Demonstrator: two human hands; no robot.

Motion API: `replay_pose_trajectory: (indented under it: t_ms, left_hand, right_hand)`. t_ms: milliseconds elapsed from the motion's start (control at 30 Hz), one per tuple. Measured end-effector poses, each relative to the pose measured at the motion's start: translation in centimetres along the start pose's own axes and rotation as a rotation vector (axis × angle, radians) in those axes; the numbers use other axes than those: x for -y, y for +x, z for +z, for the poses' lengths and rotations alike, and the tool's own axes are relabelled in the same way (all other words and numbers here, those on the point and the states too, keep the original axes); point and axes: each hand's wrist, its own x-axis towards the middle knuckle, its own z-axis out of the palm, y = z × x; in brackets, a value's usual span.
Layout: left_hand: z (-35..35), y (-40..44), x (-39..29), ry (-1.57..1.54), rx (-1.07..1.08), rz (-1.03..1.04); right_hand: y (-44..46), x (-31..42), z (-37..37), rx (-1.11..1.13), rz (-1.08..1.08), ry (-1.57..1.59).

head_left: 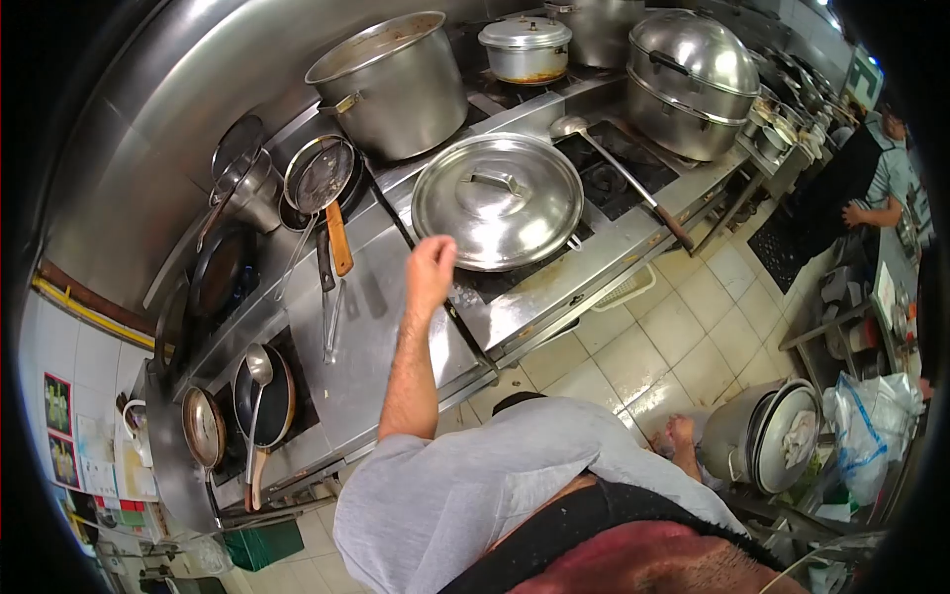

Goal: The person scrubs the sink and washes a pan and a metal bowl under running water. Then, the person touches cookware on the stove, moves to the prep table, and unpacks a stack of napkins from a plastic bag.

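Note:
My left hand (431,265) is raised over the stove at the left edge of a large round metal lid (475,220). Its fingers are curled closed, and whatever may be inside them is hidden; whether the hand touches the lid I cannot tell. The lid lies over a burner, with a loop handle on top. My right hand (681,432) hangs low on my right side above the tiled floor, small and partly hidden by my body, so its fingers are unclear. Beyond the lid, a long-handled ladle (623,173) lies across a burner grate.
A tall stockpot (396,89), a lidded pot (525,51) and a domed steamer (693,84) stand behind. Strainers (320,173) and pans (264,396) are at left. On the right are a lidded bin (762,436), a plastic bag (876,421) and a person (861,183).

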Motion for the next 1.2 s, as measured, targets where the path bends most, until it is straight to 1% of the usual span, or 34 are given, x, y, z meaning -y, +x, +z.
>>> replay_pose_trajectory:
  t_ms: [67,100,167,200,267,300,333,367,400,467,500,533,567,633,667,733,800,833,867,933,967,1000,1067,1100,1167,1200]
  left_hand:
    - [-0.9,3.1,0.6,-0.02,-0.061,-0.034]
    - [-1.4,4.6,0.4,-0.012,-0.095,-0.014]
    - [-2.3,7.2,1.0,0.001,-0.124,-0.003]
    - [-2.5,8.6,1.5,-0.012,-0.167,0.023]
    - [-2.2,10.3,1.2,-0.086,-0.224,0.038]
    - [-1.8,10.8,1.2,-0.102,-0.225,0.012]
    - [-1.4,11.0,1.4,-0.117,-0.222,-0.018]
    - [-0.6,11.0,2.3,-0.17,-0.192,-0.068]
    - [0.5,10.7,2.4,-0.181,-0.175,-0.068]
    - [3.0,8.9,1.7,-0.423,-0.1,-0.164]
    - [4.1,7.9,1.3,-0.433,-0.021,-0.2]
    - [5.2,6.8,0.9,-0.441,0.059,-0.234]
    - [6.2,5.8,0.4,-0.409,0.126,-0.243]
    - [8.1,4.3,-0.4,-0.388,0.238,-0.241]
    - [8.9,3.8,-0.8,-0.399,0.28,-0.231]
    - [9.6,3.4,-1.6,-0.459,0.311,-0.078]
    - [9.9,3.8,-1.7,-0.474,0.383,-0.07]
    - [9.9,4.1,-1.9,-0.49,0.395,-0.071]
    - [9.8,4.3,-2.0,-0.496,0.395,-0.056]
    - [9.7,5.1,-2.0,-0.454,0.348,-0.03]
    - [9.7,5.3,-1.7,-0.458,0.325,-0.025]
    - [10.0,5.2,-1.3,-0.49,0.304,-0.073]
    - [10.5,5.1,-0.9,-0.471,0.292,-0.132]
    - [11.0,4.9,-0.6,-0.464,0.29,-0.176]
    - [11.9,4.9,-1.6,-0.433,0.249,-0.191]
    - [12.5,4.6,-2.2,-0.41,0.231,-0.208]
  right_hand:
    - [1.6,2.8,-0.4,0.012,-0.056,-0.105]
    - [2.4,3.1,-0.7,0.013,-0.05,-0.114]
    - [5.1,2.4,-0.5,-0.007,-0.104,-0.098]
    - [6.1,1.4,-0.2,-0.009,-0.097,-0.099]
    - [6.7,-0.7,-0.2,0.042,-0.098,0.15]
    - [5.6,-0.8,0.4,0.022,-0.088,0.157]
    - [3.8,-0.8,1.7,-0.015,-0.011,0.085]
    - [2.3,-0.9,2.3,-0.051,0.069,0.012]
    - [1.9,-1.9,2.5,-0.067,0.078,0.019]
    - [2.0,-4.7,3.3,0.045,0.095,0.177]
    - [1.9,-4.4,3.1,0.163,0.216,0.101]
    - [0.5,-3.3,3.5,0.152,0.223,0.112]
    - [-1.0,-2.4,4.2,0.2,0.112,-0.277]
    - [-1.7,-1.8,5.3,0.228,-0.016,-0.647]
    - [-0.5,-3.6,4.7,0.226,-0.025,-0.55]
    - [0.7,-1.6,6.1,0.211,-0.066,-0.435]
    - [0.2,1.4,7.0,0.032,0.238,-0.188]
    - [0.9,1.4,7.6,-0.043,0.174,-0.145]
    - [1.5,1.5,7.6,-0.049,0.164,-0.135]
    - [3.8,1.6,7.5,0.021,0.125,-0.062]
    - [5.4,0.7,7.8,0.066,-0.019,-0.017]
    - [6.9,0.2,8.1,0.065,-0.033,-0.01]
    - [9.9,0.5,8.2,0.104,0.088,-0.083]
    - [12.0,1.2,8.2,0.109,0.08,-0.079]
    - [15.7,1.5,7.9,0.121,-0.028,-0.399]
    - [16.1,0.7,7.3,0.118,-0.061,-0.544]
